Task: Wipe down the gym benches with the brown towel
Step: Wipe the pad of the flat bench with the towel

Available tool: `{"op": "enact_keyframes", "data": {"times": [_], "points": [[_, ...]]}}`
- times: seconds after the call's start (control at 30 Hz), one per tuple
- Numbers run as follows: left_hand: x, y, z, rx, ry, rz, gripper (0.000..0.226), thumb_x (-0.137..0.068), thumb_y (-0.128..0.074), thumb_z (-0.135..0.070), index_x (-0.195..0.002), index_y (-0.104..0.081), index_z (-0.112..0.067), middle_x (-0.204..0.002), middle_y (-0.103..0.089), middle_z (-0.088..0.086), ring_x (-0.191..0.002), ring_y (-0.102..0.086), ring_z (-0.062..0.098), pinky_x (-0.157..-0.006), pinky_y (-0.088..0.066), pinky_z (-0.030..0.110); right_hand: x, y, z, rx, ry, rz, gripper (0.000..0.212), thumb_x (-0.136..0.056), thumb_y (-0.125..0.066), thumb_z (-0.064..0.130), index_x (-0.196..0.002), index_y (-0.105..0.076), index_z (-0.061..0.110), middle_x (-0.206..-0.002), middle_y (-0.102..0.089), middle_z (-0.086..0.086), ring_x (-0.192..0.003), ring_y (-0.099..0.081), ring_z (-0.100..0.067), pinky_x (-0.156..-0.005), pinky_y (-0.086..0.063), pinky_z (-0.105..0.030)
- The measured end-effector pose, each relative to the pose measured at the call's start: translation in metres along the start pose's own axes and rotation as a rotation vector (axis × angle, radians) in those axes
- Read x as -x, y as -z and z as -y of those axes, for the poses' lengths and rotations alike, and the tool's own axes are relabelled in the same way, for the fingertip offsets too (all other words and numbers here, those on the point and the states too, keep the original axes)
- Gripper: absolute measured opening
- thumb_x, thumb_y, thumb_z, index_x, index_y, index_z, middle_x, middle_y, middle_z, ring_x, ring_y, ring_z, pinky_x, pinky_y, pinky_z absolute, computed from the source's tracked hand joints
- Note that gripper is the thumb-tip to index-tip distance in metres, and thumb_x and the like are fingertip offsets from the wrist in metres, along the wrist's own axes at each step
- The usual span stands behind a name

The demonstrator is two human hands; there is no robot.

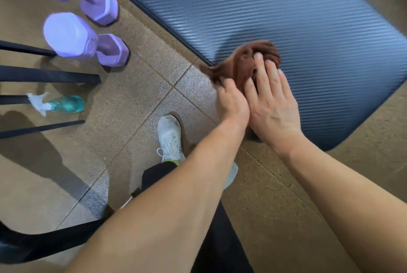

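A brown towel lies bunched at the near left edge of a dark ribbed gym bench pad. One corner of the towel hangs off the pad's edge. My left hand grips the towel's near side with curled fingers. My right hand lies on top of the towel with straight fingers, pressing it onto the pad.
Two purple dumbbells stand on the tan speckled floor at the upper left. A teal spray bottle lies among black frame bars at the left. My white shoe is planted beside the bench.
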State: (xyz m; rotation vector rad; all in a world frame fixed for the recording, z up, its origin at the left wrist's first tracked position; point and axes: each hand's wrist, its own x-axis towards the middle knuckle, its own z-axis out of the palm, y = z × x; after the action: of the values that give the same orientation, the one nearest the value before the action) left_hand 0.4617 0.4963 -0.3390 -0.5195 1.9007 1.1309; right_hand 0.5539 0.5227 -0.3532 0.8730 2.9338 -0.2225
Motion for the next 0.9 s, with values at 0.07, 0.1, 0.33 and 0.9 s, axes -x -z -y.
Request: {"op": "enact_keyframes", "data": {"times": [0.07, 0.1, 0.33, 0.9], "points": [[0.021, -0.003, 0.019, -0.088, 0.035, 0.115, 0.054, -0.093, -0.037, -0.041, -0.119, -0.060, 0.000, -0.127, -0.062, 0.027, -0.120, -0.057, 0.039, -0.105, -0.043, 0.043, 0.035, 0.007, -0.015, 0.020, -0.016, 0.059, 0.034, -0.106, -0.037, 0.016, -0.135, -0.044, 0.000, -0.161, -0.018, -0.028, -0.147, -0.025, -0.045, -0.121, -0.020, -0.052], [0.034, -0.005, 0.022, -0.134, 0.053, 0.186, 0.046, -0.099, -0.037, -0.034, -0.121, -0.057, 0.002, -0.128, -0.060, 0.028, -0.121, -0.055, 0.039, -0.105, -0.042, 0.042, 0.051, 0.012, -0.023, 0.041, -0.029, 0.103, 0.037, -0.105, -0.038, 0.016, -0.138, -0.043, 0.000, -0.162, -0.016, -0.027, -0.148, -0.022, -0.045, -0.122, -0.018, -0.052], [-0.009, 0.011, -0.039, -0.146, 0.004, 0.004, 0.043, -0.105, -0.034, -0.028, -0.126, -0.052, 0.006, -0.136, -0.053, 0.026, -0.126, -0.050, 0.038, -0.099, -0.038, 0.034, 0.007, 0.009, -0.006, 0.117, -0.010, 0.177, 0.049, -0.102, -0.048, 0.017, -0.145, -0.036, -0.001, -0.162, -0.010, -0.030, -0.148, -0.015, -0.048, -0.122, -0.011, -0.054], [-0.016, 0.033, -0.071, -0.283, 0.061, 0.111, 0.041, -0.107, -0.034, -0.026, -0.128, -0.050, 0.005, -0.140, -0.051, 0.026, -0.128, -0.048, 0.036, -0.095, -0.031, 0.030, -0.024, 0.027, 0.021, 0.063, -0.034, 0.297, 0.060, -0.097, -0.056, 0.020, -0.149, -0.031, 0.002, -0.164, -0.006, -0.024, -0.150, -0.014, -0.043, -0.124, -0.012, -0.052]]}}
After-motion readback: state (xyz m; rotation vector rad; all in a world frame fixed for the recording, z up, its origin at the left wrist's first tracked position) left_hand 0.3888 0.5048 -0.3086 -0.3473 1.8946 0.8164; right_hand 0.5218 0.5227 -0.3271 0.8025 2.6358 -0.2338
